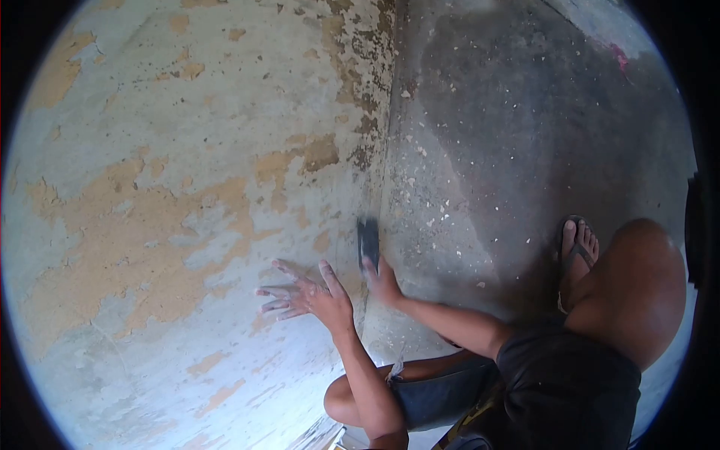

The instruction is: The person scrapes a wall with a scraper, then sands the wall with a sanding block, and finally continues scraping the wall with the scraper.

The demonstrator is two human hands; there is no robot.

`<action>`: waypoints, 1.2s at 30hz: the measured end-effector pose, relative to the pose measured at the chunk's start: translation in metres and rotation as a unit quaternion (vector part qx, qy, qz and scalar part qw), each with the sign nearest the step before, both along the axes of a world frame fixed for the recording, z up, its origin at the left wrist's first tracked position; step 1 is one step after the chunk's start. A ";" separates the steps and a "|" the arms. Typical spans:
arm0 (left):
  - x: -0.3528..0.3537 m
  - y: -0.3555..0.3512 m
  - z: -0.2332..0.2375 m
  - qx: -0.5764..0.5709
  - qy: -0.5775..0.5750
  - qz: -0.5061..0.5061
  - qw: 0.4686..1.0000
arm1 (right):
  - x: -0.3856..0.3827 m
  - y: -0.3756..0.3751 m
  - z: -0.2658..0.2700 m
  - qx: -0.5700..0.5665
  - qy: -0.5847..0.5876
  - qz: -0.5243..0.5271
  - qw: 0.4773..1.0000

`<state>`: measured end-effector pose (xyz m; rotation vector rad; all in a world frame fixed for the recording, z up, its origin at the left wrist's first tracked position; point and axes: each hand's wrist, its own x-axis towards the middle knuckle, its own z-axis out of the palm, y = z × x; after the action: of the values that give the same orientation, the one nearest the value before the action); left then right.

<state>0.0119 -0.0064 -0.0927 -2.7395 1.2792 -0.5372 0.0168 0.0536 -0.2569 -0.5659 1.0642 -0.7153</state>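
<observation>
My left hand (311,295) is spread with its fingers apart, dusted with white powder, at or close to the peeling wall (187,135). To its right, my right hand (382,281) grips a dark rectangular block (367,244) near the bottom of the wall, where it meets the floor. The far end of the block is slightly blurred. Around both hands the wall shows pale paint with tan patches, and darker flaking runs up along the corner line.
The grey floor (510,150) carries scattered pale flakes. My bent knee (637,285) and a foot in a flip-flop (579,244) are at the right, my other knee (343,401) at the bottom. A pink scrap (620,57) lies at the upper right.
</observation>
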 end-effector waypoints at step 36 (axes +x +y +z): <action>-0.003 0.008 0.008 0.043 0.004 -0.010 0.999 | 0.011 -0.017 -0.003 -0.016 0.006 -0.126 0.992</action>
<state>0.0086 0.0015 -0.0846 -2.6650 1.3012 -0.4631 0.0279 0.0369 -0.2598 -0.4663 1.1491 -0.9526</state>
